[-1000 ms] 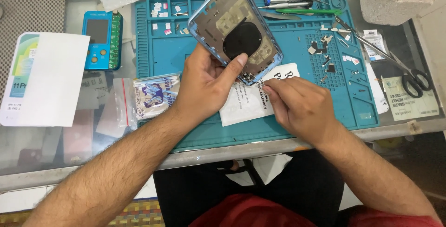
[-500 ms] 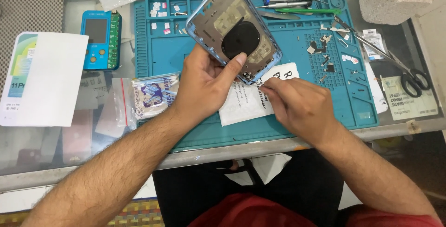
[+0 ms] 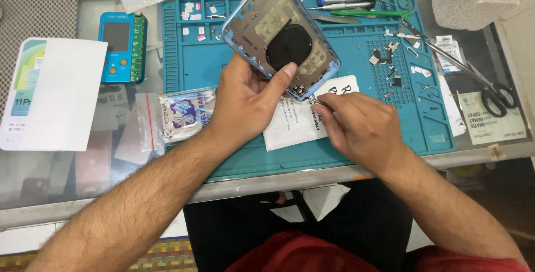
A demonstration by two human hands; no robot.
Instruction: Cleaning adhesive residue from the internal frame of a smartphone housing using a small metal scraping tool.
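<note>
1. Phone back housing [image 3: 281, 35], blue-rimmed, inner side up with a black round coil at centre: held tilted above the teal work mat [image 3: 223, 138], near its upper middle.
2. Left hand [image 3: 245, 102]: grip closed on the housing's lower edge, thumb pressed on the inner face.
3. Right hand [image 3: 362, 127]: fingertips pinched narrow at the housing's bottom corner; what they pinch is too small to tell.
4. White printed paper sheet [image 3: 295, 121] lies on the mat under both hands.
5. Small printed plastic packet [image 3: 181, 115], blue and white, just left of the mat; white rectangular box [image 3: 53, 94] with a coloured edge further left on the tabletop.
6. Mat's top-left compartments hold small white and pink parts [image 3: 192, 13].
7. Versus 0.5 s ago: housing, hands and paper are unchanged in place.
</note>
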